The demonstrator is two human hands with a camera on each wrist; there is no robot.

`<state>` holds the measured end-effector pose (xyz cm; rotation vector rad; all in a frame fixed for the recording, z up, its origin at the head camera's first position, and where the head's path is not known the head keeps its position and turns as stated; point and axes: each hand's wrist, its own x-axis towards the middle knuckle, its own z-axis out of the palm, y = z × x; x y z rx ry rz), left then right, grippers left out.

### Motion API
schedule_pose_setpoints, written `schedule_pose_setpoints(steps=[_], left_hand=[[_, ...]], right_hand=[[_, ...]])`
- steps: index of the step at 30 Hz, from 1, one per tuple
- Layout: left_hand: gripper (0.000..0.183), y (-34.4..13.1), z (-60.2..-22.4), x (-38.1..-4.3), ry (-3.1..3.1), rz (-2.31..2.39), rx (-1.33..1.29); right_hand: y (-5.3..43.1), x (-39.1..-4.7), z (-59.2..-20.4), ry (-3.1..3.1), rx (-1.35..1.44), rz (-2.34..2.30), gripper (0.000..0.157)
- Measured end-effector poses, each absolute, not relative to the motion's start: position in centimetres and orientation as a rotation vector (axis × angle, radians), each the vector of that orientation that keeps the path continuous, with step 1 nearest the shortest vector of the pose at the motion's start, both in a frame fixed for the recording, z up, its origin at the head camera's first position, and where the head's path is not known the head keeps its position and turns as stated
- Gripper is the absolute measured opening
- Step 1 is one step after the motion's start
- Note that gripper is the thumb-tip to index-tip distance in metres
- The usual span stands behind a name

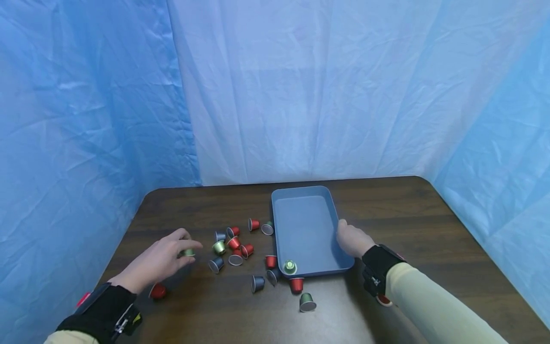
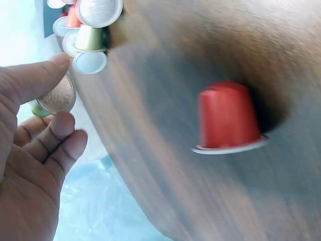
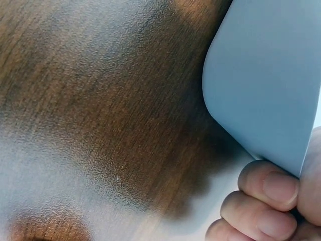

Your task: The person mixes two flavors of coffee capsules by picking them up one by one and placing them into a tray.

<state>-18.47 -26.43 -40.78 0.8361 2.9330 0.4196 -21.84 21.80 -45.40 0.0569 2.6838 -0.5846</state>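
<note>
My left hand (image 1: pixel 160 260) is over the left part of the table, pinching a green coffee capsule (image 1: pixel 189 252) between thumb and fingers. In the left wrist view the foil lid (image 2: pixel 60 95) of that capsule faces the camera. My right hand (image 1: pixel 354 240) grips the right side wall of a blue-grey tray (image 1: pixel 305 224). Its thumb and curled fingers (image 3: pixel 266 201) close on the tray's edge in the right wrist view. One light green capsule (image 1: pixel 290 267) is inside the tray, at its near left corner. Under the left forearm lies a red capsule (image 1: pixel 158 291).
Several red, dark blue and green capsules lie left of the tray, among them a light green one (image 1: pixel 219 247). A red capsule (image 1: pixel 296 285) and a dark green one (image 1: pixel 307 303) are by its near edge. Another capsule (image 1: pixel 384 300) shows beside the right wrist. Blue sheets (image 1: pixel 301 95) hang behind the table.
</note>
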Motion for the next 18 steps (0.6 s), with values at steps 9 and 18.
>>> schedule_pose_setpoints(steps=[9, 18], left_hand=[[0.036, -25.1, -39.1, -18.6, 2.922, 0.492, 0.862], [0.041, -23.7, -37.2, -18.7, 2.84, 0.529, 0.938]], right_hand=[[21.8, -21.9, -45.3, 2.676, 0.076, -0.601, 0.029], [21.7, -21.8, -45.2, 2.678, 0.079, -0.597, 0.031]])
